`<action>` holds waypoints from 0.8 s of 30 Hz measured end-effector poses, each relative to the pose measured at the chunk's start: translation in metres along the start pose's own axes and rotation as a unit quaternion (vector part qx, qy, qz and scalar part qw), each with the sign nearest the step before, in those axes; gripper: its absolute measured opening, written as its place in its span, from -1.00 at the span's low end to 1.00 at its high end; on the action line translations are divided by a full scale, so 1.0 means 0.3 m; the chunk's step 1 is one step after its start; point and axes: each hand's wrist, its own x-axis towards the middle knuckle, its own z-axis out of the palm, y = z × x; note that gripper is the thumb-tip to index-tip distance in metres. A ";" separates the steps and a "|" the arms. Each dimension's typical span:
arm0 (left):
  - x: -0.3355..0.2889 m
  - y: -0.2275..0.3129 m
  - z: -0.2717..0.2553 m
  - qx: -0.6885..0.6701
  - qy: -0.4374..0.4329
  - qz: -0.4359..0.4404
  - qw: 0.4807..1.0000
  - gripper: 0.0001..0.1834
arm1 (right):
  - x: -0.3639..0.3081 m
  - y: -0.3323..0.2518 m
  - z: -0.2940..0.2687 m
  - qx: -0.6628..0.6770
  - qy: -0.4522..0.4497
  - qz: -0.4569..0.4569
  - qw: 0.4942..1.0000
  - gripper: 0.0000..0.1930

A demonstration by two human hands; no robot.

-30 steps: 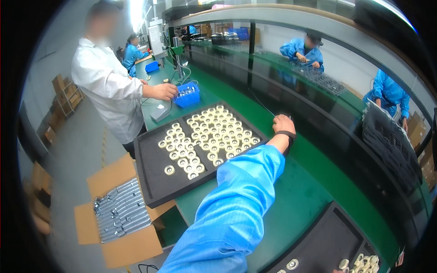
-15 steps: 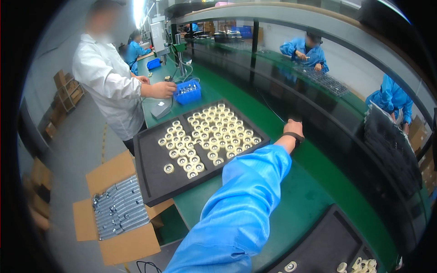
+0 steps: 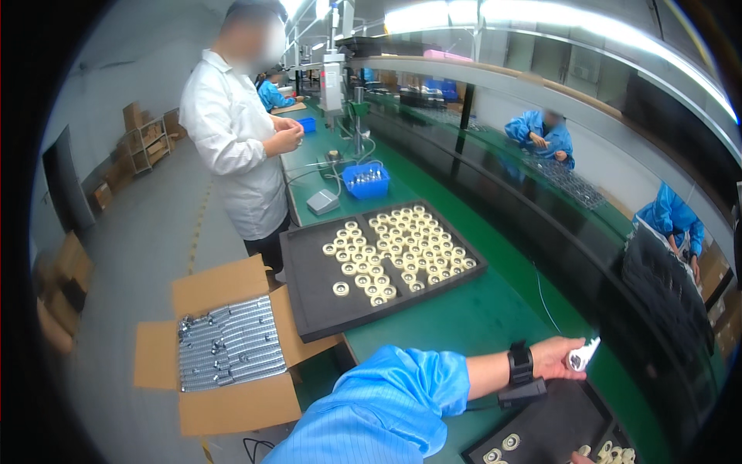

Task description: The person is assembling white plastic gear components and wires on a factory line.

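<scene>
My left hand (image 3: 558,358), in a blue sleeve with a black band at the wrist, reaches across to the right. Its fingers close on a small white object with a round dark metallic spot (image 3: 581,356), whose kind I cannot make out. Only a bit of my right hand (image 3: 578,458) shows at the lower edge, beside cream toothed rings (image 3: 610,452) in a black tray (image 3: 553,421); its grip is hidden. A second black tray (image 3: 309,309), farther left, carries many cream rings with metal centres (image 3: 363,267), grouped on both sides of a divider.
An open carton (image 3: 220,421) of shiny metal parts stands at the left. Beyond the far tray are a blue bin (image 3: 365,182) and a grey pedal-like box (image 3: 323,202). A person in white (image 3: 232,147) stands there. A dark conveyor-like strip (image 3: 502,189) borders the green table (image 3: 495,301).
My left hand has moved from the far side of the table back toward the near tray, and the white object now shows in it. The view has shifted. The person in white drew their hands from the bin.
</scene>
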 end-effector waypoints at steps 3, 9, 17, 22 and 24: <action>-0.071 -0.057 0.060 -0.035 -0.011 -0.013 0.999 -0.55 | -0.005 0.005 -0.006 -0.002 0.007 -0.015 1.000 -0.65; -0.170 -0.129 0.110 -0.050 -0.084 -0.039 0.994 -0.58 | -0.012 -0.004 -0.008 0.049 0.004 0.048 0.998 -0.64; -0.214 -0.194 0.112 -0.022 -0.178 -0.079 0.981 -0.60 | 0.035 -0.082 -0.053 0.086 0.061 -0.005 0.994 -0.58; -0.238 -0.229 0.121 0.038 -0.168 -0.092 0.981 -0.65 | 0.070 -0.037 -0.005 0.279 0.111 0.032 0.953 -0.63; -0.245 -0.249 0.127 0.051 -0.153 -0.104 0.981 -0.59 | 0.066 -0.001 0.004 0.294 0.110 0.045 0.948 -0.65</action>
